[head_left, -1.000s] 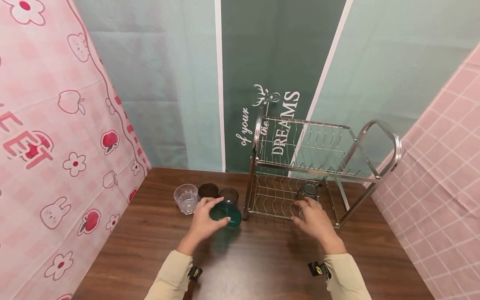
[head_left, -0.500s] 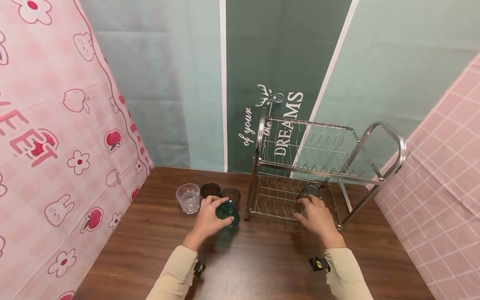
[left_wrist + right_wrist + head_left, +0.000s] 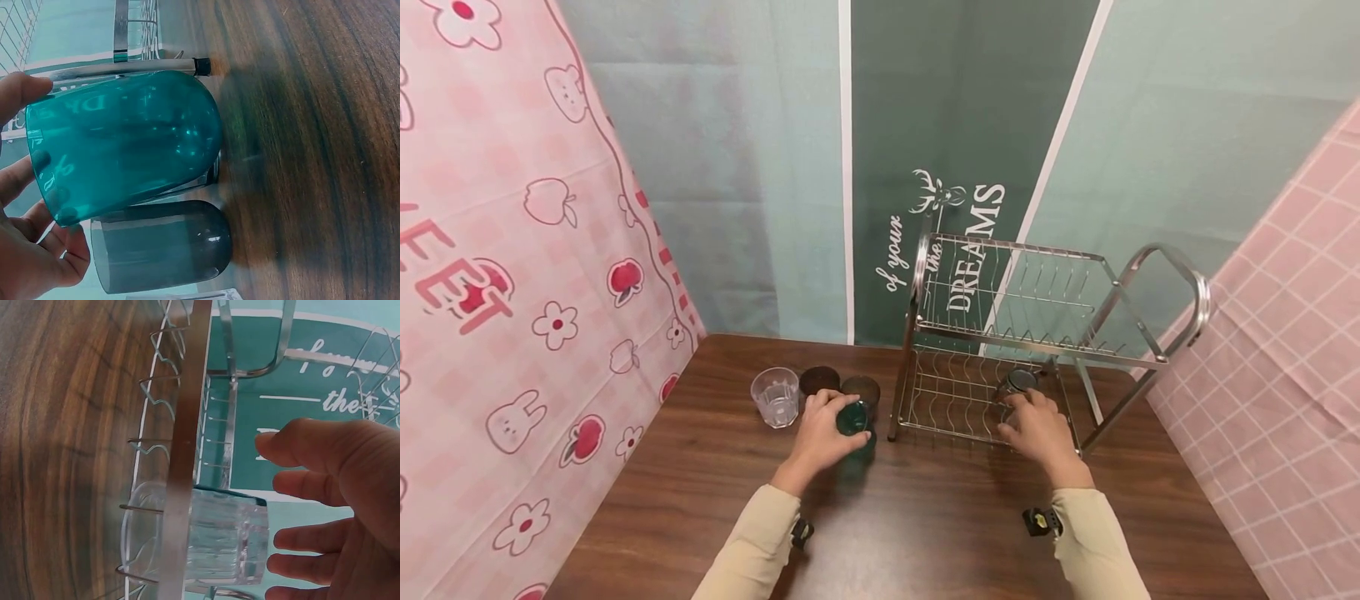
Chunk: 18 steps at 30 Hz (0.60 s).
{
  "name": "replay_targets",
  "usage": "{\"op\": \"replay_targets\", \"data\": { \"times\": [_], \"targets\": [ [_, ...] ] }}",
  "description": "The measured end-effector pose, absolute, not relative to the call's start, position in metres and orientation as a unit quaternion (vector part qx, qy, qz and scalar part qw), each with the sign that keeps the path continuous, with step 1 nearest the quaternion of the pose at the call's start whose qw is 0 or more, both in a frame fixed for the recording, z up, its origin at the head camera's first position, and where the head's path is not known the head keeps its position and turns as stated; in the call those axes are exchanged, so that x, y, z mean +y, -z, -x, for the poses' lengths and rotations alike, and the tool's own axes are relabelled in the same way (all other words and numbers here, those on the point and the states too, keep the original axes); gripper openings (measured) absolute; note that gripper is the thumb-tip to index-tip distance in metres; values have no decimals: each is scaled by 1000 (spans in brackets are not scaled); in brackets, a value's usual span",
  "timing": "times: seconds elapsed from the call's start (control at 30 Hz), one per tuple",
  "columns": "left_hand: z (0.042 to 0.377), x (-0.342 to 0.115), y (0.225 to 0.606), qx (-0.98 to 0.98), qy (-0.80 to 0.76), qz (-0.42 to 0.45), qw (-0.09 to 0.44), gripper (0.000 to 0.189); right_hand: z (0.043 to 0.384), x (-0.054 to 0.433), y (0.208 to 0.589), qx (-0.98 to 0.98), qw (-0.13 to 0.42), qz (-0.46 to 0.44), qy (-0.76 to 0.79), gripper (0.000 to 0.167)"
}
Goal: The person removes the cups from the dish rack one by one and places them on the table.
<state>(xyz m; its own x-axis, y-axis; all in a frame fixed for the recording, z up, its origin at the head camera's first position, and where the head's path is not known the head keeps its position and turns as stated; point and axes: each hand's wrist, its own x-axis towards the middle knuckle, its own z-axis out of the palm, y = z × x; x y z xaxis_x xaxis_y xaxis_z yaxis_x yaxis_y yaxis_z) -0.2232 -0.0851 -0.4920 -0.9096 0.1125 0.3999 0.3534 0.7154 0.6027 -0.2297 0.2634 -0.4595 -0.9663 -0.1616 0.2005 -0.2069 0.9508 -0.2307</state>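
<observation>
Workspace: pink-print cloth (image 3: 550, 292) at nine o'clock, green panelled cloth (image 3: 955, 108) at twelve, brown wood-grain bench (image 3: 895, 533) below. Clock directions were read from the head view, centred on the teal cup (image 3: 852, 417), twelve pointing away from me.

Step in hand, as I judged it over the remote feed: taking the teal cup by its rim with my left hand (image 3: 826, 427). Its thumb and fingers were grasping the rim. My right hand (image 3: 1041, 429), at three o'clock, looked released: straight fingers, apart from the upturned clear glass (image 3: 228, 540), which stood rim-down on the lower tier of the wire rack (image 3: 1037, 343) at two o'clock. The next move, I reckoned, called for drawing the right hand away without tipping that glass, and for a steady left hold clear of neighbouring cups.

Teal cup: glossy, see-through, rounded base downward, rim toward the fingers, pale reflections low on its wall. It was at the near left side of the rack; I could not tell whether its base touched the bench. Just beside it at twelve stood a smoky cup (image 3: 863, 387); at eleven, a darker cup (image 3: 819, 380); at ten, a clear tumbler (image 3: 777, 398).
</observation>
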Motion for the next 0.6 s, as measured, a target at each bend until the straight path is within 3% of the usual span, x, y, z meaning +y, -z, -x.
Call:
{"op": "replay_targets", "data": {
  "times": [0.6],
  "targets": [
    [226, -80, 498, -924, 322, 132, 161, 57, 237, 276, 474, -981, 72, -82, -160, 44]
  ]
}}
